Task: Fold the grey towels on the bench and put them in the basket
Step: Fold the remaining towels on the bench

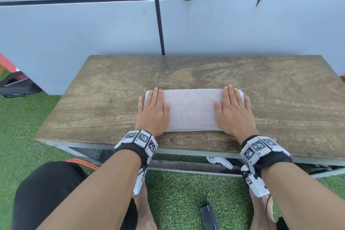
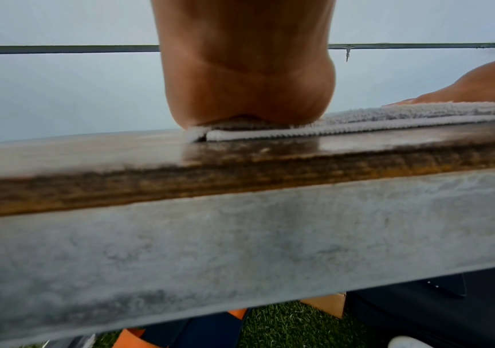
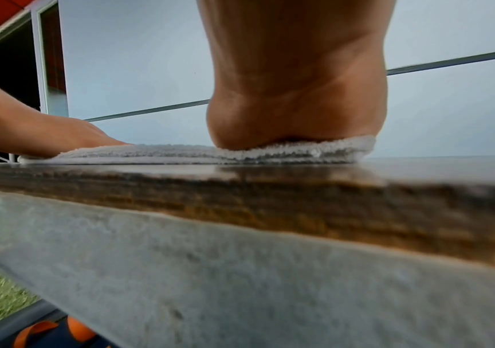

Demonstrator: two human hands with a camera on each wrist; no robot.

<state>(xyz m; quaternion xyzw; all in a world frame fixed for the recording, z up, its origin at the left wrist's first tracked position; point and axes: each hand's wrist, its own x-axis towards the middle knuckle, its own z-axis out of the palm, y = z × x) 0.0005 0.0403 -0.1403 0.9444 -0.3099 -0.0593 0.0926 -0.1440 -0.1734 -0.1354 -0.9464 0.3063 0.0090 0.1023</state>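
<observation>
While both palms are pressing down flat, the grey towel is lying folded into a long strip near the front edge of the wooden desk. The left hand is resting on the towel's left end, fingers straight and close together; the right hand is covering the right end the same way (thumb spread inward). Green turf is surrounding the desk.

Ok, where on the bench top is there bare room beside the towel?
The worn wooden bench top shows bare on the left, on the right and in a strip toward the pale wall. The middle is crowded: the left hand and right hand press flat on the folded grey towel.
</observation>
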